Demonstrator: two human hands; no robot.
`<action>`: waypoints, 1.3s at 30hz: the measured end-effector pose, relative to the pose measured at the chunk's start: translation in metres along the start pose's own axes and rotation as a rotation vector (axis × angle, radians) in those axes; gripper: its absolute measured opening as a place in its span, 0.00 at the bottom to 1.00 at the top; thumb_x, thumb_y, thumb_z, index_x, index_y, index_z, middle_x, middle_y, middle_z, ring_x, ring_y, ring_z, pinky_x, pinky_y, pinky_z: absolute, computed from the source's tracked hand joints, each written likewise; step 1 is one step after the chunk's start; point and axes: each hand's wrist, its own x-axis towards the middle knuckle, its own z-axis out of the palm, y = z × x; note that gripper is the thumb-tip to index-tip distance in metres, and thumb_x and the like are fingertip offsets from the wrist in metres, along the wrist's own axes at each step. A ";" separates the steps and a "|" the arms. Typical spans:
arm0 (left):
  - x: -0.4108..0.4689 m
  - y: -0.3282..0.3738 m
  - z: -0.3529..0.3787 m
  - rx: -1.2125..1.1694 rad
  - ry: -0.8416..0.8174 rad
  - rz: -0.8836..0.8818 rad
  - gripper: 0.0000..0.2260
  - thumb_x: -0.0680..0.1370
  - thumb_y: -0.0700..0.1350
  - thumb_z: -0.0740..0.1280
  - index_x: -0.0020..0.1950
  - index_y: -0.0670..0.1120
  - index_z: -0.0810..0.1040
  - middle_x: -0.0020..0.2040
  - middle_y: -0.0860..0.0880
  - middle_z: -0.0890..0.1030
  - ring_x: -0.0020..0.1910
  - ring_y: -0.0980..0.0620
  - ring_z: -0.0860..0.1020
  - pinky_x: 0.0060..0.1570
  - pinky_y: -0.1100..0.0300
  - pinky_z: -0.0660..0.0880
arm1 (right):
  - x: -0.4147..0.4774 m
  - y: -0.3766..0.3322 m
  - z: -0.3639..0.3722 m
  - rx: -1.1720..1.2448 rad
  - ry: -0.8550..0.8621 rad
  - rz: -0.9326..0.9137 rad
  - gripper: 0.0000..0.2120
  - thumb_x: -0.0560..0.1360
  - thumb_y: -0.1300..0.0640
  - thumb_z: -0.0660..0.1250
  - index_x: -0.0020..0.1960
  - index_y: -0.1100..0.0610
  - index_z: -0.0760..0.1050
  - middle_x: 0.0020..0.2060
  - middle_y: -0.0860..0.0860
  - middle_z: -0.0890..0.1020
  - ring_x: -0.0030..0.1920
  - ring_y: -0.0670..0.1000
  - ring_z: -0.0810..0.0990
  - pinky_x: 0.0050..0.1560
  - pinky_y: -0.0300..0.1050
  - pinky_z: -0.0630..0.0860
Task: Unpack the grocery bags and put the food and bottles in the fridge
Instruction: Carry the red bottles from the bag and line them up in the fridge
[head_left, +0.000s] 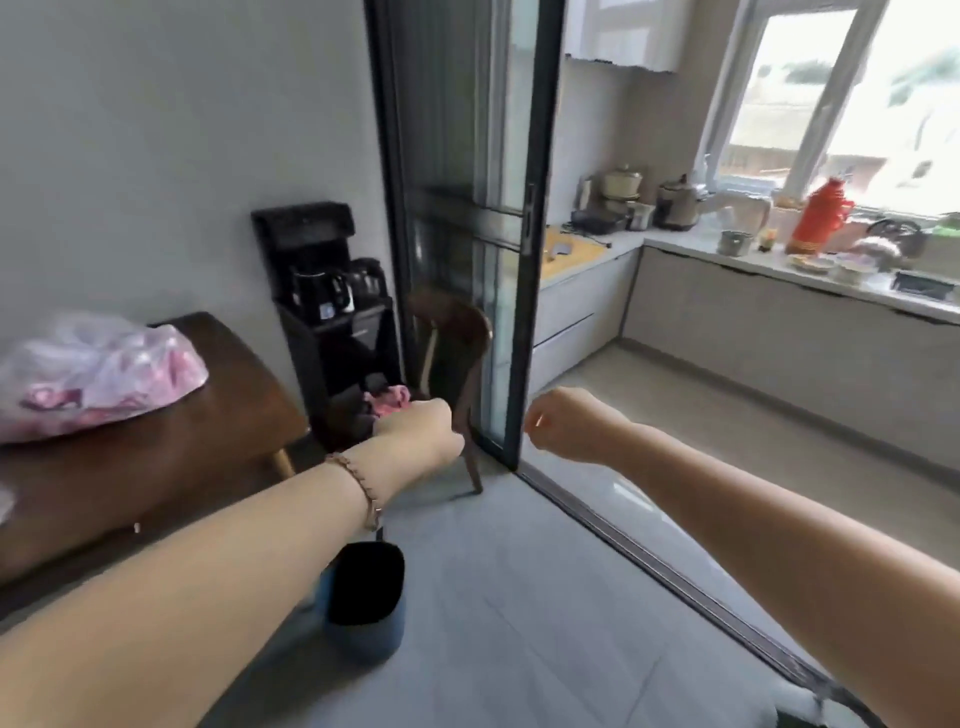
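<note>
Left grip (415, 423) and right grip (563, 426) are curled tight and look empty, I think. Pink grocery bag (98, 374) on the brown surface (208, 452) looks soft and floppy; hold it near the top.

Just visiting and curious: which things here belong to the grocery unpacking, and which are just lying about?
Job: pink plastic bag, lying on the wooden table.
Lying about: water dispenser, chair, red thermos, blue bin.

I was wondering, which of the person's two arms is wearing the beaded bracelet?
The left one: the bracelet circles the wrist just behind the left hand, while the wrist behind the right hand is bare.
</note>
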 end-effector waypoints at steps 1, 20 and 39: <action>0.005 -0.038 -0.007 -0.010 0.003 -0.069 0.15 0.77 0.48 0.58 0.61 0.47 0.74 0.59 0.45 0.78 0.58 0.43 0.76 0.54 0.56 0.71 | 0.027 -0.032 0.011 -0.013 -0.016 -0.068 0.12 0.76 0.59 0.59 0.51 0.59 0.81 0.50 0.56 0.82 0.53 0.58 0.79 0.53 0.47 0.76; 0.154 -0.408 -0.091 -0.090 0.192 -0.663 0.11 0.80 0.50 0.57 0.55 0.47 0.77 0.50 0.48 0.79 0.48 0.47 0.78 0.42 0.58 0.71 | 0.393 -0.378 0.118 0.018 -0.316 -0.614 0.13 0.76 0.58 0.58 0.55 0.57 0.79 0.52 0.53 0.81 0.53 0.55 0.79 0.56 0.49 0.77; 0.288 -0.755 -0.090 0.355 -0.043 -0.271 0.30 0.78 0.56 0.60 0.77 0.49 0.54 0.77 0.49 0.54 0.77 0.47 0.46 0.73 0.46 0.44 | 0.598 -0.639 0.250 0.193 -0.194 -0.574 0.23 0.79 0.57 0.59 0.73 0.52 0.62 0.71 0.50 0.64 0.62 0.51 0.75 0.55 0.39 0.72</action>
